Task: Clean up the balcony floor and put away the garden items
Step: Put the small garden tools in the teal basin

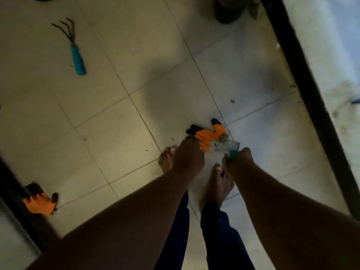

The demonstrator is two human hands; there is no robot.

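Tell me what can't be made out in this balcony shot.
Head view:
- Orange garden glove with black fingertips: left hand covers part; whether it's lifted is unclear.
- Small teal object in right hand: mostly hidden by fingers.
- Second orange glove: blurred.
- Dark pot: cut off by top edge.

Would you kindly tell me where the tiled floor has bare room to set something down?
Bare tiles lie between the teal-handled hand rake and the orange-and-black garden glove. It is crowded at that glove, where both hands and the bare feet gather.
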